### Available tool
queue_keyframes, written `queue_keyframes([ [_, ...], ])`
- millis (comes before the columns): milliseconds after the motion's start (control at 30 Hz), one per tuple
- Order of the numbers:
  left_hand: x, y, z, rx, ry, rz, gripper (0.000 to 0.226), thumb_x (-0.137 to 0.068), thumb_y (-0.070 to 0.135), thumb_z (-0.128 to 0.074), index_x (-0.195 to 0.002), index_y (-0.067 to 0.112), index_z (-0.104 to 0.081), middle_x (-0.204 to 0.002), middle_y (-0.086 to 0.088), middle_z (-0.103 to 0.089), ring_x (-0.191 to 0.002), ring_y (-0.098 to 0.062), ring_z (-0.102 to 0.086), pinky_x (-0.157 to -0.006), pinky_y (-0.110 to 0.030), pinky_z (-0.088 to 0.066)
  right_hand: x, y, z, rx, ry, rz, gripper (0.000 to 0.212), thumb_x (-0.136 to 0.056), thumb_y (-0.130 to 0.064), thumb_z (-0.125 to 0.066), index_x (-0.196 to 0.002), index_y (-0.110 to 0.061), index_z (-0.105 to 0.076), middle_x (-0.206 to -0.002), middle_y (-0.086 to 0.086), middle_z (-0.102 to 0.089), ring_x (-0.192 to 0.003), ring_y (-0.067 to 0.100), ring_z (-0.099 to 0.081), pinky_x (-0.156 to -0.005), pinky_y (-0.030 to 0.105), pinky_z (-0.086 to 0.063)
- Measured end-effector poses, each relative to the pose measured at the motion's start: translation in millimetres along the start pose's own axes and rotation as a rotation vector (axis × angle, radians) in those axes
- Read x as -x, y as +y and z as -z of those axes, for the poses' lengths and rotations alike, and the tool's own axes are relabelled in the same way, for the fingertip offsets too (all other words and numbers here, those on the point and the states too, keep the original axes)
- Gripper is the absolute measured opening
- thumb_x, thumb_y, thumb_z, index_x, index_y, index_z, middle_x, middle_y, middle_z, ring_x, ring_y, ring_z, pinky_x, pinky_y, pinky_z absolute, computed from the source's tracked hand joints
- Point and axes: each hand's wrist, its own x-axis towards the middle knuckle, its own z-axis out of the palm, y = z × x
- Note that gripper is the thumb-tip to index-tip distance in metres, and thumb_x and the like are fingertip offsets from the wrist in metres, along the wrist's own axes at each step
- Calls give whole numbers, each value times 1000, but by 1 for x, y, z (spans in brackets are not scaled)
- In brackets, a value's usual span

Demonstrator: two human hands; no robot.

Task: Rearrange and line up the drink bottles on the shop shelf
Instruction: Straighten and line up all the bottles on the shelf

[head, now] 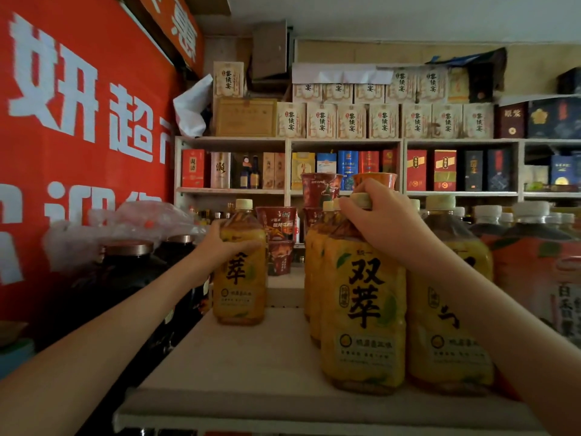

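Observation:
Large yellow-labelled tea bottles stand on a pale shelf board [251,366]. My left hand [220,243] grips the side of a lone yellow bottle [240,291] standing at the shelf's left. My right hand [377,221] is closed over the cap and neck of the front yellow bottle [363,313] in a row; two more yellow bottles [314,278] stand behind it. Another yellow bottle [449,335] stands just right of it, partly hidden by my right forearm.
Orange-labelled bottles [540,272] with white caps fill the right side. Dark jars [125,278] stand left of the shelf below a red banner [78,121]. Instant noodle cups [278,240] are stacked behind the bottles. Wall shelves with liquor boxes [352,121] run across the back.

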Motion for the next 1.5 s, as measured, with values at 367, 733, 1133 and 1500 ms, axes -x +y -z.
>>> queue_keyframes([
  [367, 45, 15, 14, -14, -168, -107, 76, -41, 55, -87, -108, 30, -60, -92, 5, -74, -83, -14, -71, -64, -26, -54, 0, -6, 3, 9, -33, -58, 21, -94, -40, -48, -91, -19, -51, -78, -8, -54, -63, 2, -49, -45, 13, -30],
  [733, 91, 38, -9, 74, -416, -210, 64, -45, 48, -80, -104, 28, -64, -97, 0, -74, -91, -18, -70, -82, -34, -51, 1, -11, 2, -11, -22, -72, 22, -93, -41, -49, -92, -19, -53, -82, -7, -53, -64, 4, -51, -44, 11, -34],
  [1133, 86, 39, -4, 37, -398, -261, 75, -42, 55, -80, -111, 35, -60, -99, 7, -73, -91, -11, -69, -75, -27, -53, 2, -16, -1, -89, -36, -78, 25, -92, -40, -51, -95, -16, -56, -84, -1, -58, -65, 9, -52, -52, 19, -37],
  [1500, 95, 30, 29, 43, -329, -254, 56, -50, 46, -81, -102, 31, -65, -94, 1, -74, -86, -16, -71, -76, -34, -52, -3, -43, -25, -121, -68, 9, 21, -93, -38, -50, -95, -18, -55, -79, -6, -57, -62, 4, -53, -45, 9, -36],
])
